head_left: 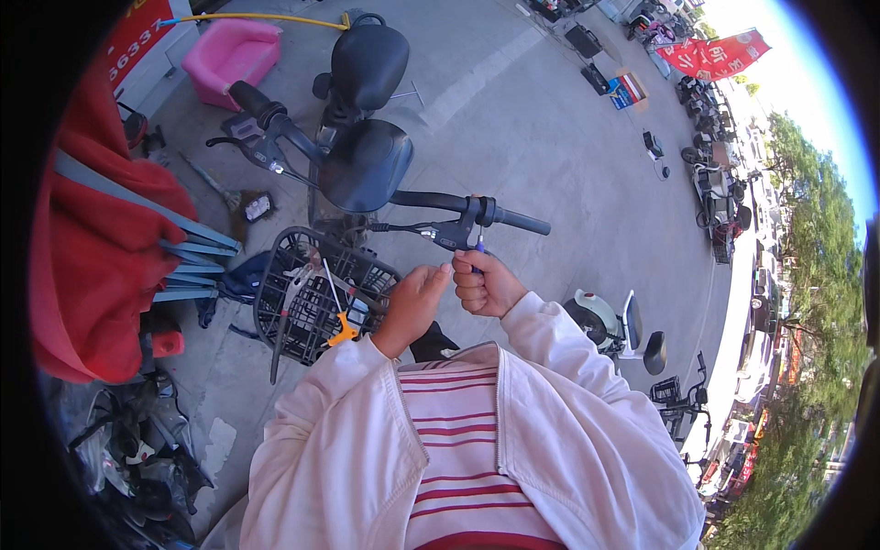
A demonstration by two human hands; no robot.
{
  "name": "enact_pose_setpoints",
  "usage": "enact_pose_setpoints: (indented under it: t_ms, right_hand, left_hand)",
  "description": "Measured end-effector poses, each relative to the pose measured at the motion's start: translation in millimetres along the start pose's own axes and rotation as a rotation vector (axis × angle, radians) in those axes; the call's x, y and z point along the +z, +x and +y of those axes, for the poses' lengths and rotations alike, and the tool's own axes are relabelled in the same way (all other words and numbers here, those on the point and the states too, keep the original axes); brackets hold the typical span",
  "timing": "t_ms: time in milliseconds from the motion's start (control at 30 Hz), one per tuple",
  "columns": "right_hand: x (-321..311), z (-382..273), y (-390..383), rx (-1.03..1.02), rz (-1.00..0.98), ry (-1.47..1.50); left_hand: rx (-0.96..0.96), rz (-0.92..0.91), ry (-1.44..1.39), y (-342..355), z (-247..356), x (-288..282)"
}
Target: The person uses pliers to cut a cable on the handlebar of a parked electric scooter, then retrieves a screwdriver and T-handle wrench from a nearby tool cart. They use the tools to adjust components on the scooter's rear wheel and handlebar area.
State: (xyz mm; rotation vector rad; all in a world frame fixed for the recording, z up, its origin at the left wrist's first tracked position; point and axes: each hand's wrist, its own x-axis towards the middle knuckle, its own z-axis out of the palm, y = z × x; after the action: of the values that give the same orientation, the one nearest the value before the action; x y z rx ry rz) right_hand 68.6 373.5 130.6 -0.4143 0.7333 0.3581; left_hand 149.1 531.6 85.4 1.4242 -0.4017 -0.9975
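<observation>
My right hand (pixel 489 284) is closed around a screwdriver (pixel 478 260) with a blue handle. Its thin shaft points up at the brake lever clamp (pixel 456 233) on the right side of the handlebar (pixel 431 200). Close beside it, my left hand (pixel 414 301) has its fingers curled together, the thumb near my right fist; whatever it may hold is hidden. A black basket (pixel 266 295) sits on the scooter's front, left of my hands. In it lie an orange-handled T-shaped tool (pixel 344 330) and pliers-like tools (pixel 295 286).
The scooter's black seat (pixel 369 66) lies beyond the handlebar's dark panel (pixel 367 165). A pink armchair (pixel 231 60) stands far left, near a folded red canopy (pixel 110 229). Black plastic bags (pixel 137 449) lie lower left. A pale scooter (pixel 596 316) stands on the right.
</observation>
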Motion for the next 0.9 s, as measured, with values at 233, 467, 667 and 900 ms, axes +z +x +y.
enact_pose_setpoints:
  t_ms: [233, 467, 667, 900]
  right_hand:
    - [13, 2, -6, -0.042, 0.267, -0.046]
    - [31, 2, -5, -0.099, 0.482, -0.210]
    - [36, 1, 0, -0.150, 0.714, -0.307]
    - [42, 2, 5, -0.164, 0.860, -0.340]
  left_hand:
    - [-0.159, -0.272, 0.547, 12, 54, 8]
    - [0.864, 0.181, 0.810, 90, 72, -25]
    - [0.784, 0.033, 0.864, 102, 64, -19]
    - [0.773, 0.083, 0.844, 101, 60, -17]
